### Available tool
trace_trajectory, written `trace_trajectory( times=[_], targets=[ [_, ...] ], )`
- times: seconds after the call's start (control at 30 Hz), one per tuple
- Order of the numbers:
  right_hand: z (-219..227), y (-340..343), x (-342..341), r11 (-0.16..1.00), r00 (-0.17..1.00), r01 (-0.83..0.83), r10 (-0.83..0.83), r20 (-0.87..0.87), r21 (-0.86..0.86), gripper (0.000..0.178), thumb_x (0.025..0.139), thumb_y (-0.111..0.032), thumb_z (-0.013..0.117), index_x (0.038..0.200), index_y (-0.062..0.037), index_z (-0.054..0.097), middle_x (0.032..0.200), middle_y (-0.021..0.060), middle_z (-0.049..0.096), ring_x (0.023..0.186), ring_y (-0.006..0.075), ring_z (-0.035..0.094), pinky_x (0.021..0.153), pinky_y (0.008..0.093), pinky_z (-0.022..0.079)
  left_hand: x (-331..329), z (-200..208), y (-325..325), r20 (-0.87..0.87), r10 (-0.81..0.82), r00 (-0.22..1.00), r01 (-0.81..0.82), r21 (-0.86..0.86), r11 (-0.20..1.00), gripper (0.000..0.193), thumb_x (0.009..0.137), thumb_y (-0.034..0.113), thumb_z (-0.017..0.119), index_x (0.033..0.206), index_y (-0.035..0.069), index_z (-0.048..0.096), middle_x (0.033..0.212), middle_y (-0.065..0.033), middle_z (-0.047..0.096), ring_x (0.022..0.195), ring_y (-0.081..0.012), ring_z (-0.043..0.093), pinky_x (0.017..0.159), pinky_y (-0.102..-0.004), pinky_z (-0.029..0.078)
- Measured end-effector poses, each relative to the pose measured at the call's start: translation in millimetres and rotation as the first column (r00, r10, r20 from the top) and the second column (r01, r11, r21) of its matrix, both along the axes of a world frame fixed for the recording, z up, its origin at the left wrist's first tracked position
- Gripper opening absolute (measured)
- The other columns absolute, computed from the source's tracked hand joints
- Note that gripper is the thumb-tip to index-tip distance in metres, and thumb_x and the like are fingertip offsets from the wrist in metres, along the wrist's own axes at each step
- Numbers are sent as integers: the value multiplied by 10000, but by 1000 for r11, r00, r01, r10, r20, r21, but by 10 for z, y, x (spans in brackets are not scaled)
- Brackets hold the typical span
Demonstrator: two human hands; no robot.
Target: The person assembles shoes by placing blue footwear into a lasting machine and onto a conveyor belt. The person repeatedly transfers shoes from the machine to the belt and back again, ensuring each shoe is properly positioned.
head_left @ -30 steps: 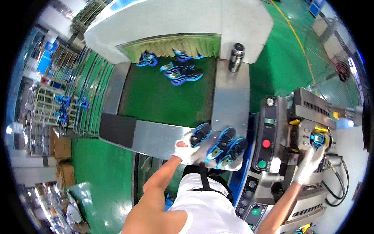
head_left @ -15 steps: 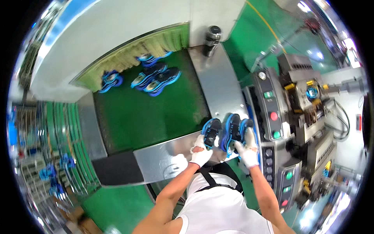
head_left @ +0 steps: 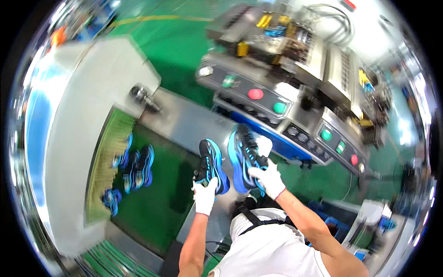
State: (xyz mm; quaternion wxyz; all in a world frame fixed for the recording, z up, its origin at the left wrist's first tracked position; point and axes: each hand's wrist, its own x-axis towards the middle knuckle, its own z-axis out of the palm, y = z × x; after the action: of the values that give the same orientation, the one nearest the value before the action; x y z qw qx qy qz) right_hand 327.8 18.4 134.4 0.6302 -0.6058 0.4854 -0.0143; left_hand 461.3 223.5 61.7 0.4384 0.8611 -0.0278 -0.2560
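My left hand (head_left: pixel 205 195), in a white glove, is closed on the heel end of a black and blue sneaker (head_left: pixel 211 161). This sneaker's toe points away from me. To its right, my gloved right hand (head_left: pixel 269 177) grips another black sneaker (head_left: pixel 243 154) near its heel, with the bright blue-to-purple sole facing left. Both shoes are above the metal ledge, a small gap between them. Blue edges show beside my right hand, but I cannot tell whether a second shoe is held there.
On the green belt (head_left: pixel 161 217) at the left, several sneakers (head_left: pixel 138 168) lie near a fringed curtain (head_left: pixel 104 161). A dark flask (head_left: pixel 145 98) stands on the metal ledge (head_left: pixel 184 122). Ahead is a machine with a button panel (head_left: pixel 249 92), and more machinery extends to the right.
My view has turned right, toward the machine. The sneakers in my hands appear larger and closer, and they have moved off the corner of the ledge by the belt.
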Motion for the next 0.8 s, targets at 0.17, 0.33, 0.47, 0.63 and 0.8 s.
trace_trajectory(
  times=[0.17,0.33,0.47,0.63,0.8],
  targets=[
    [-114,312,-1330,855,889,444,-459,7,-268,980,691,-573,832,1418,-6,500,1277,229,647,1208,355,620,1052,429,474,-747,707,-796,-68,-485,872,488,55,871,671,816,353,829,1292,-47,576,1119,-165,706,1006,-271,669,909,-421,526],
    [444,615,-2628,475,528,829,-839,133,-296,870,729,-400,877,1397,22,513,1219,179,660,1080,256,644,993,370,493,-1635,777,-1268,110,-868,484,869,-177,463,729,809,307,827,1377,-30,516,1238,-206,655,1108,-290,638,983,-436,492],
    [508,1080,-3893,-59,-6,990,-929,370,-131,636,760,-142,847,1302,31,562,1141,99,680,1010,186,638,938,343,512,-3071,1043,-1742,111,-993,-29,998,53,-23,796,850,511,734,1402,-17,510,1293,-270,604,1152,-398,621,1006,-487,465],
    [840,1512,-5354,-579,-417,691,-809,416,-433,703,738,-228,837,1331,24,557,1170,165,683,1046,265,652,964,386,498,-4938,1630,-2334,151,-929,-339,865,-339,-371,770,848,377,780,1403,-45,456,1239,-192,665,1125,-287,643,1010,-432,479],
    [1166,1666,-6653,-486,-531,426,-817,224,-763,799,784,-250,804,1451,1,442,1320,278,602,1233,394,590,1056,440,452,-7070,1840,-2891,484,-779,-400,778,-270,-567,811,817,307,789,1445,-38,410,1290,-229,644,1191,-329,631,1050,-413,457]
  ],
)
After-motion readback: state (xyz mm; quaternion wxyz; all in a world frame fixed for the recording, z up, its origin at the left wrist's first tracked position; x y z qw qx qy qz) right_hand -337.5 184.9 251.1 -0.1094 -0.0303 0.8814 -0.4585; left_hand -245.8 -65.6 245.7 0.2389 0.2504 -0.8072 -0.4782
